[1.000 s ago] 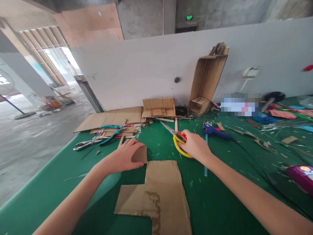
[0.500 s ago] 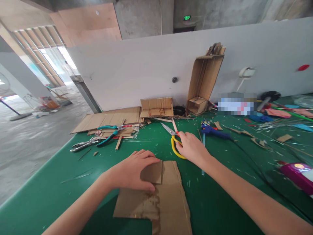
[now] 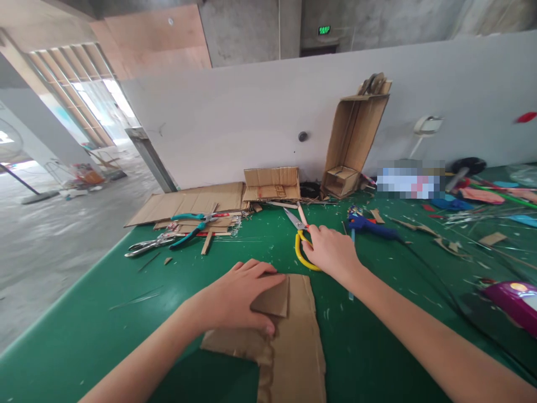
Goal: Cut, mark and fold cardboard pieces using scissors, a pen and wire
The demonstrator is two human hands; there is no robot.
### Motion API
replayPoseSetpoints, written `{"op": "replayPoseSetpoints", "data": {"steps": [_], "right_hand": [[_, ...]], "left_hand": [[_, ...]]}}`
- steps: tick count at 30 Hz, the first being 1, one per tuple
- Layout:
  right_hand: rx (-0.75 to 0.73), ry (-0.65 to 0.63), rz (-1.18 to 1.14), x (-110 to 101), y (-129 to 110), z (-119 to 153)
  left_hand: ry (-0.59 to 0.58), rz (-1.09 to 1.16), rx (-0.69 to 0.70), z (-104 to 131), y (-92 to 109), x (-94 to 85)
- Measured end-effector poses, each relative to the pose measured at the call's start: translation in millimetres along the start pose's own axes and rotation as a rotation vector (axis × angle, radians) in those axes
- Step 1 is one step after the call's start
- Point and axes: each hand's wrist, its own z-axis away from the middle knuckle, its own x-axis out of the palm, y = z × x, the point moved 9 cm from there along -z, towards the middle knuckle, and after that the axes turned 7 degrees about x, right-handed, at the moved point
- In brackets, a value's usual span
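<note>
My left hand (image 3: 235,296) spans a small square piece of cardboard (image 3: 272,299), its thumb on the near side and its fingers on the far side. That piece rests on a larger, irregular sheet of cardboard (image 3: 297,347) with torn edges and a stained or peeled strip; my palm hides part of both. Farther forward and to the right, my right hand (image 3: 333,249) is closed around scissors (image 3: 301,240) with yellow handles. Their metal blades point away to the left, and the fingers cover one handle. A pale thin strip (image 3: 301,214) lies beside the blades.
Teal-handled pliers (image 3: 197,224) and metal pliers (image 3: 146,246) lie at left by cardboard scraps. A blue glue gun (image 3: 371,226) and its cord are at right, near a magenta device (image 3: 514,302). A tall cardboard box (image 3: 354,134) leans against the white partition (image 3: 251,117).
My left hand has slid slightly right, and the small piece and larger sheet have shifted with it. My right hand stays on the scissors. The view has moved a little.
</note>
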Motion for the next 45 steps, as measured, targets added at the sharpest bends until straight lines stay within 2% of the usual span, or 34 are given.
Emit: {"op": "replayPoseSetpoints", "data": {"steps": [4, 8, 12, 17, 20, 22, 35, 41, 45], "right_hand": [[-0.013, 0.018, -0.021, 0, -1, 2], [-0.022, 0.001, -0.055, -1, 6, 2], [-0.101, 0.065, -0.130, -9, 21, -19], [-0.302, -0.078, -0.158, 19, 28, -61], [-0.391, -0.151, -0.141, 36, 24, -71], [-0.409, -0.160, -0.126, 40, 23, -72], [-0.527, -0.048, -0.076, 14, -1, -67], [-0.530, 0.046, -0.133, 8, 19, -61], [-0.398, 0.174, -0.245, -4, 41, -63]], "left_hand": [[-0.016, 0.067, -0.009, 3, -17, -1.3], [0.011, 0.156, -0.010, 6, -23, -4.6], [0.069, 0.330, -0.069, 12, -33, -10.8], [0.094, 0.364, -0.012, 15, -38, -16.9], [0.081, 0.307, 0.017, 12, -39, -13.6], [0.083, 0.275, 0.024, 9, -40, -11.2], [0.109, 0.298, 0.041, 4, -41, -5.0], [0.117, 0.285, 0.049, 2, -37, -5.7], [0.106, 0.286, 0.048, 2, -38, -4.9]]}}
